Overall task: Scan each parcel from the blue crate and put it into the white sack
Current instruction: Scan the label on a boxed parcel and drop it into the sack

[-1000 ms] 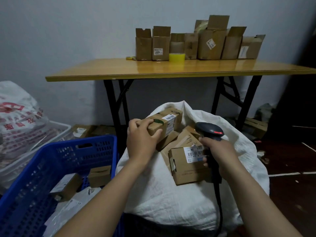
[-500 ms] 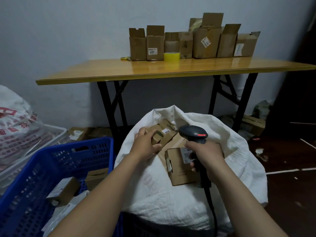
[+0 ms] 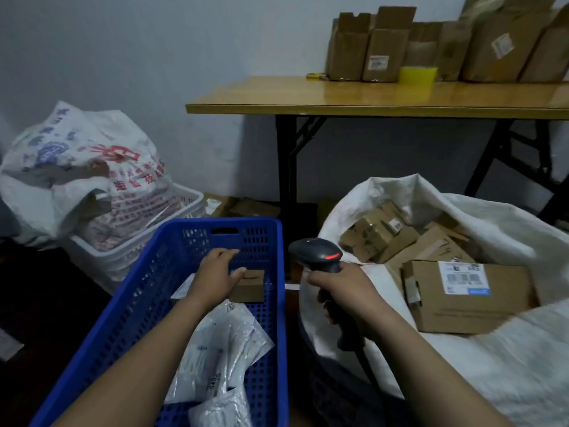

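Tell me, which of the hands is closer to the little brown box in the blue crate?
Left. The left hand reaches into the blue crate, right at the small brown box. The right hand holds the scanner outside the crate, by the white sack.

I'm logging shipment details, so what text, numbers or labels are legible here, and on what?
Nothing reads for certain.
Printed sack, left: red and blue Chinese characters, too blurred.
Shipping label on the largest carton in the white sack: barcode, print too small.
Sticker on a table carton: unreadable.
Poly mailers in the blue crate: print blurred.
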